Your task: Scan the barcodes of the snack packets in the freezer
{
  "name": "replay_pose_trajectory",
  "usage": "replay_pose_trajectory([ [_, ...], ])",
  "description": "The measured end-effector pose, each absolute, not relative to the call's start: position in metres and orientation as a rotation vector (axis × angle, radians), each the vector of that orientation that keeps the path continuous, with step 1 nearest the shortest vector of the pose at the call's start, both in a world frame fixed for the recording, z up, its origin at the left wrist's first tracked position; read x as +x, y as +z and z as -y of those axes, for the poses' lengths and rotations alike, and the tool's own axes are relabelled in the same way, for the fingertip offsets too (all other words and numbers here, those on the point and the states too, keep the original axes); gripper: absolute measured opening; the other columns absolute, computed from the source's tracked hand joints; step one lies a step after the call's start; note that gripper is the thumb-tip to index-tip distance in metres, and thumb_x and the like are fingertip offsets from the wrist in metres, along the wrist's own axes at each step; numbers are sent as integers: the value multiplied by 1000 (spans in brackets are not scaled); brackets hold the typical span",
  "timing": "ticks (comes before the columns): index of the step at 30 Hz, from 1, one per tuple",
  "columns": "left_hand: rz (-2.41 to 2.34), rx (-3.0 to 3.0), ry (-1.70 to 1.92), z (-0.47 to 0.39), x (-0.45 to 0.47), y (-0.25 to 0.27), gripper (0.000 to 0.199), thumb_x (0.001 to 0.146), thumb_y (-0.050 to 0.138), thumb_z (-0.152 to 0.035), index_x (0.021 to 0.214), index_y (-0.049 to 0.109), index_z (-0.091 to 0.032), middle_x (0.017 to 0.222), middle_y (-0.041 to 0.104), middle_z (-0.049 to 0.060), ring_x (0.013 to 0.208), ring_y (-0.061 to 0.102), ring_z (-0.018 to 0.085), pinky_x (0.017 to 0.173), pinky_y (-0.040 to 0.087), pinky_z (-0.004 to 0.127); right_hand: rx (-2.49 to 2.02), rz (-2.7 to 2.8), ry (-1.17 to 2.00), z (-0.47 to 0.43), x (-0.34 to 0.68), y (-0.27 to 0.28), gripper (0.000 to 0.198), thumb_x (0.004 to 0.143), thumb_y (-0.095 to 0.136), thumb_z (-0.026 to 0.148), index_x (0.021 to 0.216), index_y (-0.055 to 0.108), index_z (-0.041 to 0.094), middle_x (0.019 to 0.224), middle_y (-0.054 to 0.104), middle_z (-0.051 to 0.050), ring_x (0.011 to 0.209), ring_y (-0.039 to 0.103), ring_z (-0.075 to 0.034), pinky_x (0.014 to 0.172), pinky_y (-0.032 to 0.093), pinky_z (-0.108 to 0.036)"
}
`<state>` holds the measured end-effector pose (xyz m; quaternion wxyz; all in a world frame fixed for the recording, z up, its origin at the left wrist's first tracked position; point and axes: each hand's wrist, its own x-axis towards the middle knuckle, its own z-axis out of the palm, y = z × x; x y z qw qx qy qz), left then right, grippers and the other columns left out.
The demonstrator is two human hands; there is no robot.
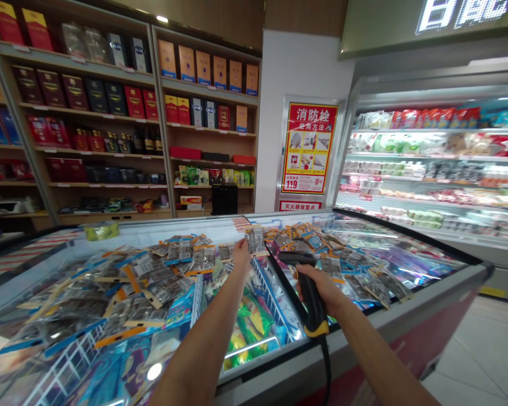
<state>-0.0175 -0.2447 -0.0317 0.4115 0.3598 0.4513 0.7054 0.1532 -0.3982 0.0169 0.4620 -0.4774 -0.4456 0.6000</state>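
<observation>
My right hand (pixel 325 288) is wrapped round the black grip of a handheld barcode scanner (pixel 311 296). Its head points left, and a cable hangs from its yellow-trimmed base. Stretched out to the far side of the freezer, my left hand (pixel 240 248) pinches the edge of a small clear packet (pixel 256 239) with dark contents. Similar packets with orange or blue edges lie in a loose left pile (pixel 152 276) on the glass lid. A second, right pile (pixel 313 238) of them lies beyond the scanner.
The chest freezer (pixel 427 304) has glass lids with a dark frame. Under the glass is a white wire basket (pixel 271 293) with green and yellow bags. A roll of yellowish tape (pixel 101 230) stands at the far left edge. Boxed goods fill shelves behind; a lit chiller (pixel 432 158) stands right.
</observation>
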Motion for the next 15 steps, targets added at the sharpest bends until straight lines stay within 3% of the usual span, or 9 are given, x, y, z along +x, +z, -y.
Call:
replay_pose_trajectory([
  [7,-1111,751,1822,246,-20,-22,22,75,41,-21,92,52,-15,80,61,3,72,58,11,63,45,21,-1152,1128,1502,403,144,28,21,72,48,34,63,51,15,40,53,1,32,48,-10,33,38,-19],
  [15,-1076,737,1757,247,-23,-22,23,75,42,-24,95,51,-17,77,61,2,64,59,11,56,46,23,-1185,1095,1513,404,141,34,24,72,48,37,61,50,15,39,53,0,31,47,-10,31,39,-20],
])
